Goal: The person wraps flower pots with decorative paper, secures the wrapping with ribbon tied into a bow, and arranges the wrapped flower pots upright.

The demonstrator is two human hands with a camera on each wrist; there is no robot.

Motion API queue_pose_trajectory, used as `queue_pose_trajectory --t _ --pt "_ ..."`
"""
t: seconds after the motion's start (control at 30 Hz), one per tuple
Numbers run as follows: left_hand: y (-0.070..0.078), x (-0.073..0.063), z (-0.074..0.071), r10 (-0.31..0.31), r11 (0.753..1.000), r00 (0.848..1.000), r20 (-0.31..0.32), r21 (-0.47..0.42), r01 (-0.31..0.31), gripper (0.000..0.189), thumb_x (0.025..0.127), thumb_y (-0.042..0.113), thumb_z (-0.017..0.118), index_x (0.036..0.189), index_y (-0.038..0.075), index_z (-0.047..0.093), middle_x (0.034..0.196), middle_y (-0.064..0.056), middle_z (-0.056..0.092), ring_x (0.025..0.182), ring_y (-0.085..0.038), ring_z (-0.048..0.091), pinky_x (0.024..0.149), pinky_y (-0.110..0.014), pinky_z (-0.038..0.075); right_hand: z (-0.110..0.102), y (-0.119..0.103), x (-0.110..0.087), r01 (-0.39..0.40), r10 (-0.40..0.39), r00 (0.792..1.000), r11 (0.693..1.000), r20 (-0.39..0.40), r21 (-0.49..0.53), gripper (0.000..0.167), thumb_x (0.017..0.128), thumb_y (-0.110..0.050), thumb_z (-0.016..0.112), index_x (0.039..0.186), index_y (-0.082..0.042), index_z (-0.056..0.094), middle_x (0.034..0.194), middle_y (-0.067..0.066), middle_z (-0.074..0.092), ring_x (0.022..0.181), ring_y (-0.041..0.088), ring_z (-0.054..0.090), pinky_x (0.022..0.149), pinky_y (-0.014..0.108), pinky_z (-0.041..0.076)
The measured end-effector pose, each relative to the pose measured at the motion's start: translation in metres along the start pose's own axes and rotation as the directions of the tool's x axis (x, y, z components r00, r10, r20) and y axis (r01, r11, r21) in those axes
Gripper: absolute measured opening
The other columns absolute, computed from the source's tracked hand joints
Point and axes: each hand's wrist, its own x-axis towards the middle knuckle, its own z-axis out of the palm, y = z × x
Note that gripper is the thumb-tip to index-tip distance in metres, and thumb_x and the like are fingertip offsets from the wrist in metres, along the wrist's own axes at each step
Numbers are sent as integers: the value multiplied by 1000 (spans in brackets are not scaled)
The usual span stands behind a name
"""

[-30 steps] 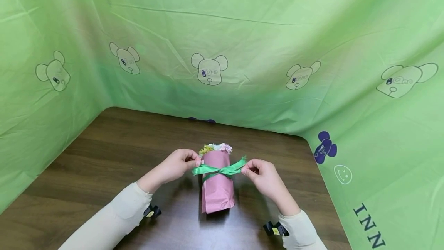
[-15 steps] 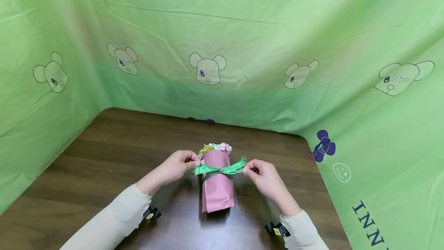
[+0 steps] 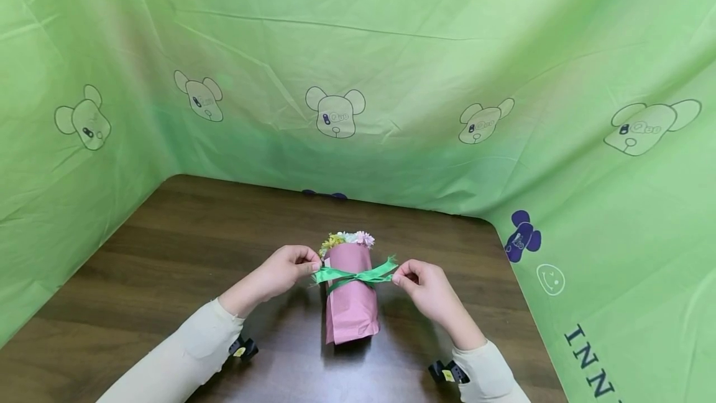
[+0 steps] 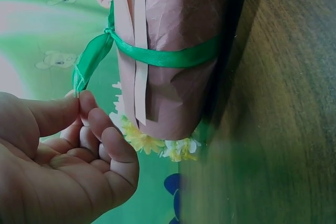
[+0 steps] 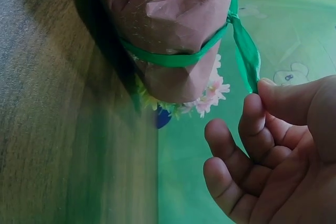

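Observation:
A bouquet wrapped in pink paper (image 3: 351,310) lies on the wooden table, its yellow, white and pink flowers (image 3: 349,239) showing at the far end. Around its middle runs a green ribbon (image 3: 363,276), knotted on top with its ends spread to both sides. My left hand (image 3: 282,273) pinches the left ribbon end between thumb and forefinger, seen closely in the left wrist view. On the other side my right hand (image 3: 431,288) pinches the right part of the ribbon the same way. In the right wrist view the remaining fingers (image 5: 223,142) are held loosely apart from it.
The brown wooden table (image 3: 196,235) extends around the bouquet. A green cloth (image 3: 252,48) printed with bear heads hangs behind and along both sides. Black wrist straps (image 3: 449,372) sit at both sleeves.
Both hands keep pinching the ribbon. The left hand has shifted very slightly down, and the right hand a little outward to the right. The bouquet stays in place.

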Motion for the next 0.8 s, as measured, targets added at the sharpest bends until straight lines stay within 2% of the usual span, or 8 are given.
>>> queue_pose_trajectory --t 0.2,0.43,0.6,0.8 --pt "-1 0 0 -12 1000 1000 -10 -15 12 10 100 13 65 97 5 70 88 -9 63 79 -24 51 66 -31 42 0 2 -1 8 -8 1000 1000 -1 -4 11 92 -12 75 84 -17 69 75 -7 61 69 9 52 63 24 44" --pt "-3 -1 2 -53 998 998 -26 -45 52 11 101 13 63 99 4 69 86 -5 62 78 -23 53 64 -29 43 -2 5 -1 1 -1 1000 1000 12 6 12 92 -11 75 84 -18 69 74 -8 60 68 8 51 63 24 43" --pt "-9 -2 0 -64 995 998 -13 -75 63 13 101 14 63 100 3 69 86 -4 61 77 -25 53 67 -33 46 -2 7 -3 -5 2 998 999 58 49 9 93 -12 74 86 -15 70 77 -6 62 70 8 51 65 24 43" --pt "-19 -5 1 -61 993 998 3 -100 61 13 100 15 66 99 2 70 89 -12 65 78 -28 56 68 -35 48 0 13 -2 18 -34 992 992 123 124 4 95 -13 73 91 -12 70 83 -2 64 75 9 53 68 24 45"
